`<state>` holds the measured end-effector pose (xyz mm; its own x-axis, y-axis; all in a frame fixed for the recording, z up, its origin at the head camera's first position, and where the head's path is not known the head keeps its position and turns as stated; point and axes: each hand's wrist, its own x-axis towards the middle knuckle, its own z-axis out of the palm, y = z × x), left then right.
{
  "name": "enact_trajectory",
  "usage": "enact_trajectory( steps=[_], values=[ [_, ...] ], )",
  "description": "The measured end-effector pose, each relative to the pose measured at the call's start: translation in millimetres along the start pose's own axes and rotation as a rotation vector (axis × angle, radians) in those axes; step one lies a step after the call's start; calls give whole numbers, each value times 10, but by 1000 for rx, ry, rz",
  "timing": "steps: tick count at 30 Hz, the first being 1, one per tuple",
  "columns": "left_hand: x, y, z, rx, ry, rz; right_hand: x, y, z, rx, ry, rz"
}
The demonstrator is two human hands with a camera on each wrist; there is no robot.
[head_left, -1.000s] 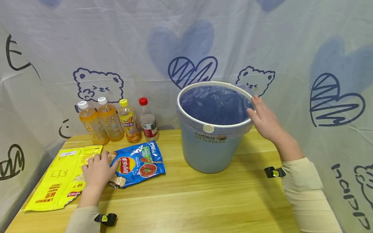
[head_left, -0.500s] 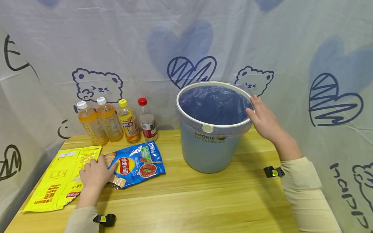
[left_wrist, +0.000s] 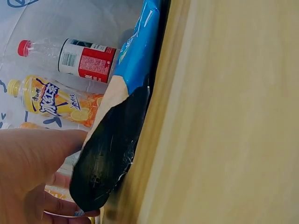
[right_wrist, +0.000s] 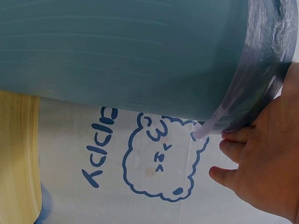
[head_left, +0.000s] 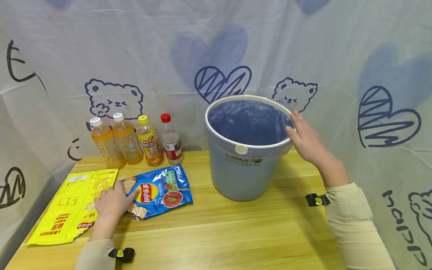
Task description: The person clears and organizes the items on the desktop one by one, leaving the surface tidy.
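In the head view my left hand (head_left: 113, 200) pinches the left edge of a blue Lay's chip bag (head_left: 168, 189), its thumb on the printed face. The left wrist view shows the bag's open end (left_wrist: 110, 149) gaping dark, with fingers (left_wrist: 60, 204) at its far side. Beside that hand a flat yellow snack bag (head_left: 64, 206) lies on the table. My right hand (head_left: 308, 142) rests against the right rim of a blue-grey trash bin (head_left: 243, 176), fingers fairly straight, thumb at the rim. A purplish plastic liner (head_left: 249, 120) lines the bin and folds over outside.
Behind the chip bag stand several drink bottles: two white-capped ones (head_left: 109, 148) (head_left: 129, 144), a yellow-capped iced tea (head_left: 149, 144) and a red-capped one (head_left: 173, 146). The wooden table (head_left: 216, 236) ends at a patterned cloth backdrop (head_left: 162, 45).
My left fingers have drawn in at the edge of the chip bag, which has shifted very slightly. My right hand stays at the bin's rim.
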<state>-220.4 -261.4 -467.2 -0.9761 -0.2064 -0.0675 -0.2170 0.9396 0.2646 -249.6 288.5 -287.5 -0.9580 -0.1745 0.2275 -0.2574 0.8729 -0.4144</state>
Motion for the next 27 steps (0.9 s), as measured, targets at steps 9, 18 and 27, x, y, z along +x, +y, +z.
enact_trajectory(
  steps=[9, 18, 27],
  values=[
    [33, 37, 37, -59, 27, -34, -16, -12, -5, 6, -5, -4],
    [35, 87, -11, -149, 82, -55, -22, -31, -2, 7, -9, -4],
    [19, 163, -105, -190, 175, -39, -19, -31, -4, 6, -12, 3]
  ],
)
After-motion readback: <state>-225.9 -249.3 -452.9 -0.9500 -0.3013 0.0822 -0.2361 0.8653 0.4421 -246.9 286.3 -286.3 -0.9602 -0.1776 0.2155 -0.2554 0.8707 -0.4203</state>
